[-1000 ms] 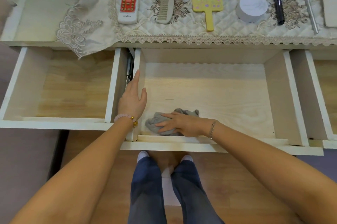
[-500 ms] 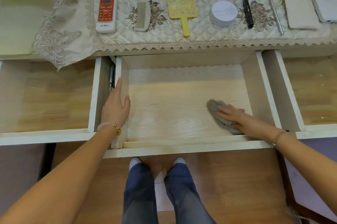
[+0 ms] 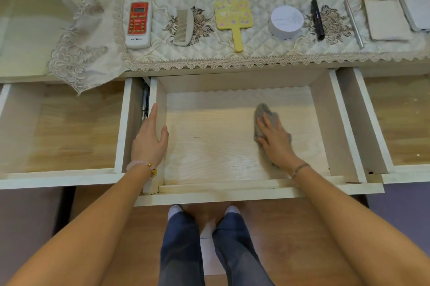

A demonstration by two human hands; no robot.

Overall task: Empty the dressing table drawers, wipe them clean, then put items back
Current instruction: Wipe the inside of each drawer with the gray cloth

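The middle drawer (image 3: 209,155) is pulled out, its pale wood floor bare apart from a grey cloth (image 3: 265,114) at the right of centre. My right hand (image 3: 275,141) lies flat on the cloth, pressing it to the drawer floor. My left hand (image 3: 150,141) rests on the drawer's left wall, fingers together along the rim and thumb inside. On the quilted table cover above lie a red remote (image 3: 138,24), a comb (image 3: 183,27), a yellow hand mirror (image 3: 233,19), a round white jar (image 3: 287,21), a black tube (image 3: 317,19) and a metal stick (image 3: 353,23).
The left drawer (image 3: 67,130) and right drawer (image 3: 404,123) also stand open with bare wood floors. A beige pouch (image 3: 384,13) and a white box (image 3: 418,11) sit at the table's far right. My legs and feet stand below the drawer front.
My right hand has swept the cloth from the drawer's front left to its right side, then a little toward the back. The left hand has stayed on the left wall.
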